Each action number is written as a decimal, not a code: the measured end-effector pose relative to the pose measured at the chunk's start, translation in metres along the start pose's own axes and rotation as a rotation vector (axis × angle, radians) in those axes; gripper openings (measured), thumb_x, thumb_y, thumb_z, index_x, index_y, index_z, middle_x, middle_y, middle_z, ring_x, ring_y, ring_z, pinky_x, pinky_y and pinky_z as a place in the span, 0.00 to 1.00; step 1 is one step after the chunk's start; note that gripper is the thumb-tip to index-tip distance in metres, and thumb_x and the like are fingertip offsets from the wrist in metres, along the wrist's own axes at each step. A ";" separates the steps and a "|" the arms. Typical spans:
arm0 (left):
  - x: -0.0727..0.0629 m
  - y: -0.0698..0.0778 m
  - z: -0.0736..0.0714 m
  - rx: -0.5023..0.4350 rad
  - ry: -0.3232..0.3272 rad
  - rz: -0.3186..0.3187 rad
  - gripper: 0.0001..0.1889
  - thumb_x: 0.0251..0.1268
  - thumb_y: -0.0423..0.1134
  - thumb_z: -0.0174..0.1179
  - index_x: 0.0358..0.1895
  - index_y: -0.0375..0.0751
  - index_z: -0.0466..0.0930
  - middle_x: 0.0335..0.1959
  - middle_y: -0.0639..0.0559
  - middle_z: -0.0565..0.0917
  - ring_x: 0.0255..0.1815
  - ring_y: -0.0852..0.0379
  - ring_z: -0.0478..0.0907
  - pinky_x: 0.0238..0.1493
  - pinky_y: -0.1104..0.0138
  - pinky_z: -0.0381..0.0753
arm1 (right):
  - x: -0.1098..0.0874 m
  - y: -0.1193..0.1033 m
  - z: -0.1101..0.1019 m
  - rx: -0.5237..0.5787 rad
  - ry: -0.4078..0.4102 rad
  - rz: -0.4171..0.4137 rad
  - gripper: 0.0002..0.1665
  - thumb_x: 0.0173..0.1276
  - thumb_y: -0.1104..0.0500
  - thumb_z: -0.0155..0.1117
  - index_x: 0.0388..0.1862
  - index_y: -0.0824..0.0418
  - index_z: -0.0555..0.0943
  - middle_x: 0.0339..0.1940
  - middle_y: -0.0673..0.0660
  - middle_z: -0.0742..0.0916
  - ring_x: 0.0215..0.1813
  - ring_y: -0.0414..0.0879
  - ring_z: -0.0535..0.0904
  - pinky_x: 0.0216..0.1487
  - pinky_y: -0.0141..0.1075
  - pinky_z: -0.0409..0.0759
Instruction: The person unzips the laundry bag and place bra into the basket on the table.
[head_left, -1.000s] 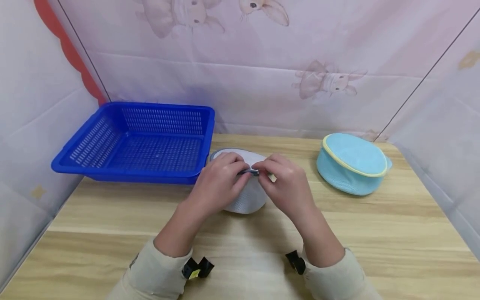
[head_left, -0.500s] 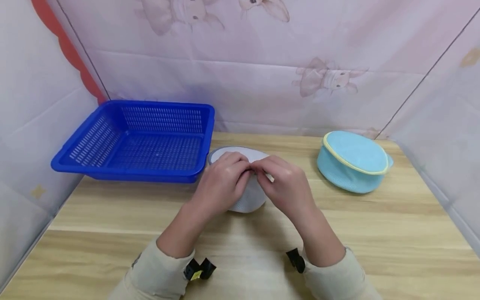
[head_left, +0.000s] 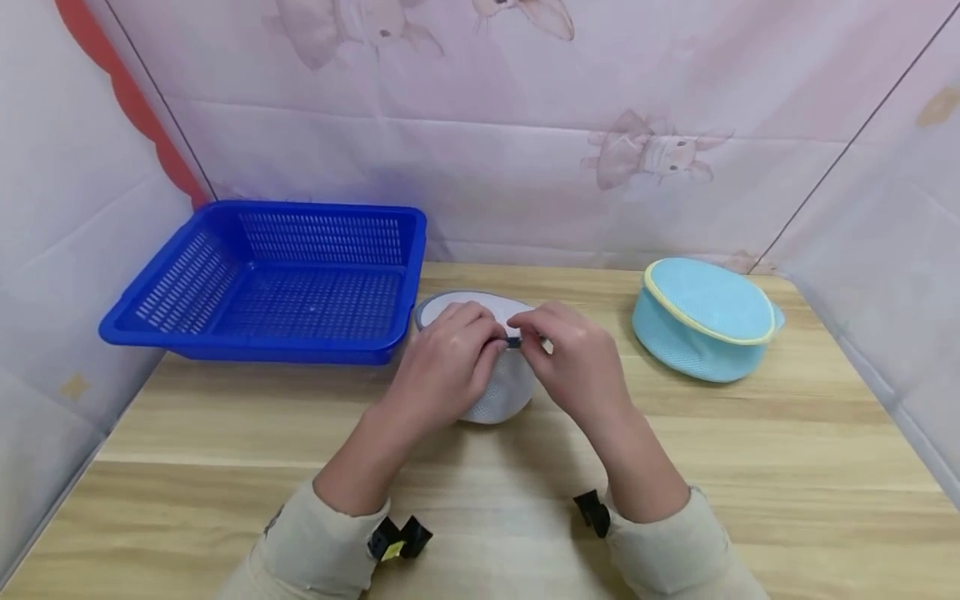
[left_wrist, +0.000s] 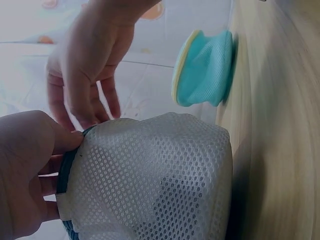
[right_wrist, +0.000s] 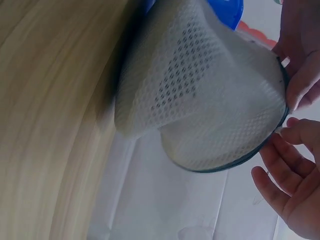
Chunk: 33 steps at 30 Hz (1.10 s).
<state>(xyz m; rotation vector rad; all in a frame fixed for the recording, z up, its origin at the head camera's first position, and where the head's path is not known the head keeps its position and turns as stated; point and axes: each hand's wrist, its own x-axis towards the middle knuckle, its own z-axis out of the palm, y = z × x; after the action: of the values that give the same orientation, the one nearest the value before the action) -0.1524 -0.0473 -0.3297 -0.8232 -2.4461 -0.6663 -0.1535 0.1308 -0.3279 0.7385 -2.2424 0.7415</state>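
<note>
A white mesh laundry bag [head_left: 498, 392] with a dark zippered rim stands on the table in front of me, its white top facing up. My left hand [head_left: 446, 362] pinches the rim between thumb and fingers; in the left wrist view the thumb lies over the dark edging [left_wrist: 67, 167]. Close beside it, my right hand [head_left: 577, 358] has thumb and index finger at the same rim. The right wrist view shows that thumb and index finger meeting at a small pale piece on the edging [right_wrist: 255, 150], the other fingers spread loosely.
A blue plastic basket [head_left: 258, 350] with slotted walls stands at the back left, its right side close to the bag. Toward the right on the wooden table [head_left: 487, 517] sits a light blue mesh bag [head_left: 697, 358] with yellow piping. Printed fabric walls [head_left: 510, 192] rise behind and at both sides.
My right fingertips have shifted slightly right along the rim, away from the left hand's fingertips, exposing a bit of dark edging between them. The left hand keeps its grip.
</note>
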 end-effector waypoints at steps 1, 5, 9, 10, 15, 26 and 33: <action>0.000 0.000 0.000 -0.001 -0.007 -0.004 0.03 0.68 0.36 0.61 0.37 0.45 0.84 0.37 0.56 0.82 0.43 0.56 0.77 0.45 0.64 0.80 | -0.001 0.001 0.000 -0.008 -0.007 0.012 0.11 0.58 0.72 0.66 0.35 0.59 0.88 0.30 0.53 0.88 0.29 0.45 0.81 0.28 0.35 0.79; -0.002 0.001 -0.001 0.004 -0.035 -0.020 0.03 0.68 0.37 0.61 0.38 0.46 0.84 0.38 0.57 0.82 0.44 0.57 0.77 0.45 0.65 0.81 | -0.003 0.006 0.000 -0.032 -0.022 0.037 0.10 0.58 0.71 0.65 0.35 0.60 0.88 0.30 0.54 0.88 0.30 0.46 0.83 0.30 0.37 0.80; 0.000 0.002 -0.003 0.009 -0.030 -0.028 0.03 0.68 0.38 0.61 0.39 0.47 0.84 0.39 0.57 0.82 0.44 0.57 0.76 0.45 0.64 0.81 | -0.001 0.011 -0.003 -0.067 -0.003 0.055 0.10 0.58 0.72 0.66 0.36 0.61 0.88 0.31 0.55 0.89 0.34 0.48 0.85 0.34 0.40 0.83; 0.001 0.002 -0.003 0.011 -0.030 -0.031 0.03 0.68 0.39 0.61 0.39 0.47 0.84 0.39 0.57 0.82 0.44 0.58 0.76 0.44 0.64 0.81 | 0.000 0.012 -0.004 -0.069 0.001 0.060 0.10 0.58 0.72 0.66 0.36 0.61 0.88 0.31 0.55 0.89 0.35 0.48 0.86 0.35 0.41 0.84; -0.001 0.002 -0.004 0.001 -0.064 -0.065 0.03 0.67 0.39 0.63 0.39 0.47 0.85 0.40 0.57 0.82 0.44 0.58 0.77 0.41 0.64 0.82 | -0.003 0.015 -0.005 -0.037 0.009 0.059 0.10 0.58 0.72 0.66 0.35 0.61 0.88 0.30 0.54 0.88 0.34 0.47 0.85 0.36 0.40 0.83; 0.000 0.001 -0.005 0.009 -0.047 -0.034 0.06 0.65 0.41 0.65 0.40 0.44 0.86 0.42 0.53 0.83 0.48 0.54 0.78 0.49 0.62 0.81 | 0.001 -0.001 -0.008 0.025 0.052 -0.046 0.11 0.56 0.74 0.66 0.33 0.61 0.88 0.28 0.53 0.88 0.30 0.44 0.82 0.31 0.35 0.81; 0.002 0.001 -0.002 0.013 0.011 0.044 0.05 0.66 0.39 0.64 0.38 0.42 0.86 0.40 0.52 0.83 0.45 0.54 0.78 0.48 0.62 0.81 | 0.002 -0.007 -0.006 0.074 0.066 -0.087 0.10 0.57 0.73 0.68 0.31 0.59 0.88 0.28 0.51 0.88 0.32 0.42 0.83 0.34 0.34 0.82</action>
<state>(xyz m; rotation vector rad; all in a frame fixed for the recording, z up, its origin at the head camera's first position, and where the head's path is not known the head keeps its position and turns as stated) -0.1527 -0.0471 -0.3269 -0.8630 -2.4129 -0.6369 -0.1479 0.1294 -0.3209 0.8300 -2.1190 0.7983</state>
